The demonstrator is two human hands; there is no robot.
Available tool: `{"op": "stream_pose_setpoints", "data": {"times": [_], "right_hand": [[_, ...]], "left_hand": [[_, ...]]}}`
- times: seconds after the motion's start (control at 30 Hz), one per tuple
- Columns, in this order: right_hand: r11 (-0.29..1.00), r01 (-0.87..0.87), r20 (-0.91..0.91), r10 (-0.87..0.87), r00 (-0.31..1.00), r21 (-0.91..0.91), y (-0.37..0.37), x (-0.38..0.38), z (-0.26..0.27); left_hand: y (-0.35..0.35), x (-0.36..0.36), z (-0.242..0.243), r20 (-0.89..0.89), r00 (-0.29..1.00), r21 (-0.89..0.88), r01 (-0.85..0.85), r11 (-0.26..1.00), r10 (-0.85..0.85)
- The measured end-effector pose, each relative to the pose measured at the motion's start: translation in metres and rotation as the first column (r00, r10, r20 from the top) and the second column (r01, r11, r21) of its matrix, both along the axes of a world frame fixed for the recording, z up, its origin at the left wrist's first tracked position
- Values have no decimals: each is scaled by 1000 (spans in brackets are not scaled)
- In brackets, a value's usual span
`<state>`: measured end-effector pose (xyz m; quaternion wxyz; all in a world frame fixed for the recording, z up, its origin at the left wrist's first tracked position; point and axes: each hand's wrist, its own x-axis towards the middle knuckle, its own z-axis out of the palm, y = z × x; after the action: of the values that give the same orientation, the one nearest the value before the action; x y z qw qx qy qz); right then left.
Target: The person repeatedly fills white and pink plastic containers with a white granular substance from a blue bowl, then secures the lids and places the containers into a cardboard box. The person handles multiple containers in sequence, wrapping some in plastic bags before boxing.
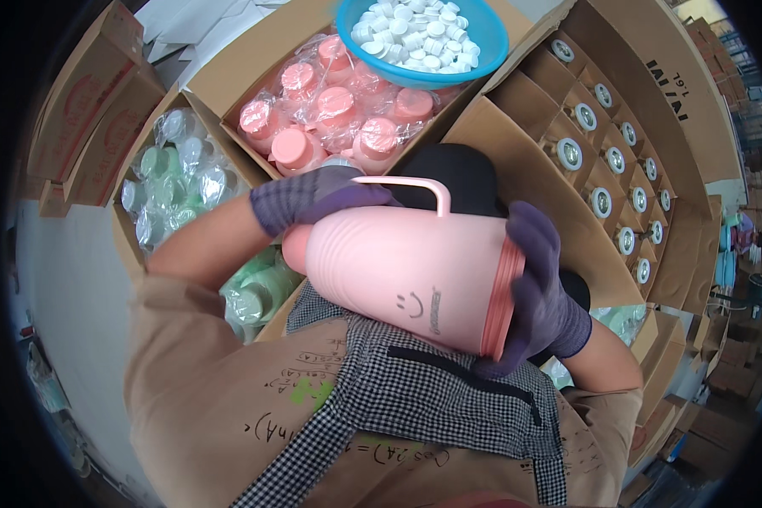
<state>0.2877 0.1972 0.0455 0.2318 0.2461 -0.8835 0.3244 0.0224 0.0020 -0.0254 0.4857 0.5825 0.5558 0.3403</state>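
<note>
I hold a pink vacuum jug point(406, 273) on its side across my checked apron point(444, 400). My left hand point(336, 193), in a purple knit glove, grips its upper body beside the handle point(419, 184); its fingertips are partly hidden. The coral lid point(294, 249) points left. At the other end, the gloved fingers of my right hand point(536, 292) curl over the ribbed coral base ring point(505, 298). A smiling-face print marks the jug's side.
Ahead, a carton point(228, 124) holds several plastic-wrapped pink jugs point(335, 106), with a blue basin point(419, 77) of white stoppers point(413, 32) over its corner. Green jugs point(171, 181) fill a left carton. On the right, a divided carton point(527, 146) contains glass liners point(585, 117).
</note>
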Motion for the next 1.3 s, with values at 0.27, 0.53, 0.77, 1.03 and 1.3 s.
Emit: {"op": "stream_pose_setpoints", "data": {"times": [0.27,0.53,0.77,1.03,1.3], "right_hand": [[998,52,107,-56,993,43,4,3,56],[734,634,677,-341,652,-241,11,47,24],[823,459,521,-245,818,-334,21,44,-22],[893,398,247,-345,905,-212,3,52,15],[775,594,501,-435,748,-215,12,59,17]], "left_hand": [[41,-2,20,122,986,-199,137,970,-114],[-21,60,6,-132,771,505,-489,711,623],[-13,82,31,-100,673,605,-544,582,733],[-16,68,28,-99,856,362,-445,819,508],[-8,63,34,-402,779,542,-220,811,480]]}}
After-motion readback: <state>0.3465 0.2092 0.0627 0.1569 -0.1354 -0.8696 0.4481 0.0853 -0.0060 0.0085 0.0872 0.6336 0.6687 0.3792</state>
